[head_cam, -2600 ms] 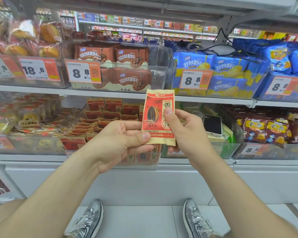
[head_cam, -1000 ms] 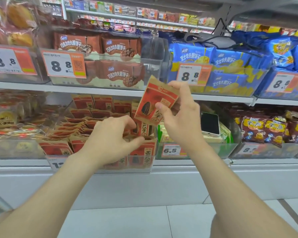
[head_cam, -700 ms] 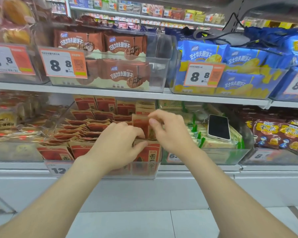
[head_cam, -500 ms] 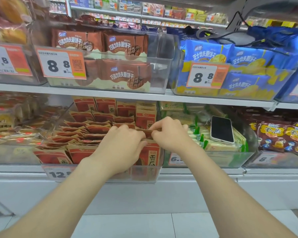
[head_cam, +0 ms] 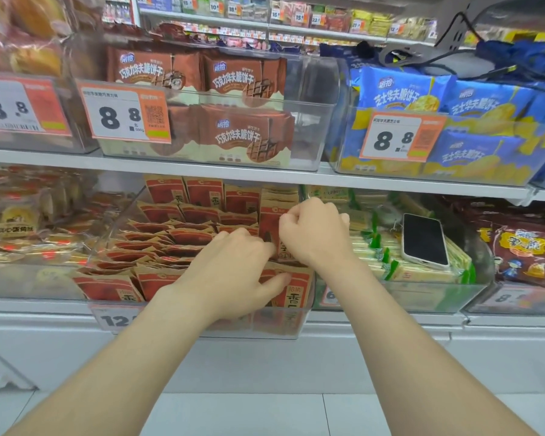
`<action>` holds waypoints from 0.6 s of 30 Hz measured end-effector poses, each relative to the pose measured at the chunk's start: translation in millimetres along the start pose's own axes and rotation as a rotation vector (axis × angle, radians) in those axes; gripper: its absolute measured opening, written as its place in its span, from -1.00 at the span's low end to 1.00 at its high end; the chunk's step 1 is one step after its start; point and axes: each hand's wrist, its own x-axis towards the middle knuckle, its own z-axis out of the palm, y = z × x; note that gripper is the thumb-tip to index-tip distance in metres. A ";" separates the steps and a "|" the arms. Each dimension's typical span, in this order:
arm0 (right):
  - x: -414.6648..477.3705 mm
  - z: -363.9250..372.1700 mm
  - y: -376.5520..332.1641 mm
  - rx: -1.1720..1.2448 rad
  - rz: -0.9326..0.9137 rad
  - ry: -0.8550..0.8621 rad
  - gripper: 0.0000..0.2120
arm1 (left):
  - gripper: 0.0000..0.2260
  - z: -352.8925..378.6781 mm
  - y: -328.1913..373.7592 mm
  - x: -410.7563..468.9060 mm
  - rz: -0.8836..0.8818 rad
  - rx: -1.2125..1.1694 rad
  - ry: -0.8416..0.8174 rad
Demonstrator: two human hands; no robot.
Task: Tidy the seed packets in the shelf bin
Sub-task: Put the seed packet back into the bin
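A red-and-tan packet (head_cam: 272, 226) with a dark seed picture stands upright at the right of the clear bin (head_cam: 249, 333), its edge pinched by the curled right hand (head_cam: 315, 231). The left hand (head_cam: 233, 272) grips the near packets (head_cam: 298, 294), thumb in front.

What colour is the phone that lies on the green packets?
Phone: black screen, white rim; head view.

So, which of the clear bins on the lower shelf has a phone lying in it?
The bin of green-edged packets, directly right of the red seed packet bin: a white-edged phone lies screen up on its packets.
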 end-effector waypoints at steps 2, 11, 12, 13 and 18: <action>3.7 4.2 -3.3 0.008 -0.030 -0.004 -0.64 | -0.57 0.9 -1.8 -1.7 0.024 -0.014 -0.014; 22.4 9.5 -6.3 -0.226 0.034 -0.006 -0.71 | -0.61 -0.2 -1.0 -6.8 0.052 -0.043 0.072; 22.4 10.0 -5.5 -0.238 0.045 -0.018 -0.76 | -0.63 -1.9 -0.5 -6.8 0.052 -0.051 0.080; 22.9 11.6 -3.9 -0.241 0.056 -0.034 -0.76 | -0.63 -2.9 -0.8 -7.5 0.051 -0.061 0.079; 20.7 12.2 8.5 -0.232 -0.017 -0.013 -0.74 | -0.55 -6.9 -2.1 -11.9 0.022 -0.149 0.042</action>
